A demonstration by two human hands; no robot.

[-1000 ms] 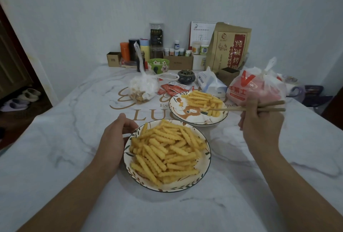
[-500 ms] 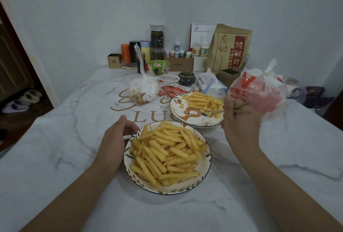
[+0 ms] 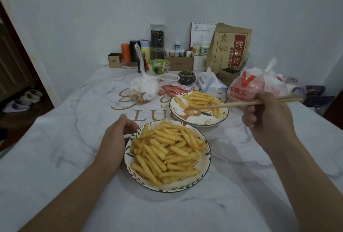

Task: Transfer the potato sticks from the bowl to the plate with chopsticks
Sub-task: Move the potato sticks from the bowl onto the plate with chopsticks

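Left of my right hand point(image 3: 267, 120), where the chopsticks point(image 3: 232, 104) reach out, their tips hang over the plate point(image 3: 189, 116); whether they pinch a stick there or sit bare I cannot tell. That grip is curled round the two chopsticks. My left hand point(image 3: 118, 137) cups the bowl point(image 3: 167, 187) at its rim, fingers bent against the edge.

I judge the risk to be on the next reach toward me: the potato sticks point(image 3: 165, 152) are ridged and heaped loosely, so a pinch near one end could let a stick pivot and drop onto the worktop point(image 3: 55, 157) between the two dishes. Pushing the tips into the heap could also tip neighbours over the low rim.

Count: one bowl, heaped with far too many sticks to number; one plate, carrying a small pile beyond my right grip's tips; two chopsticks.
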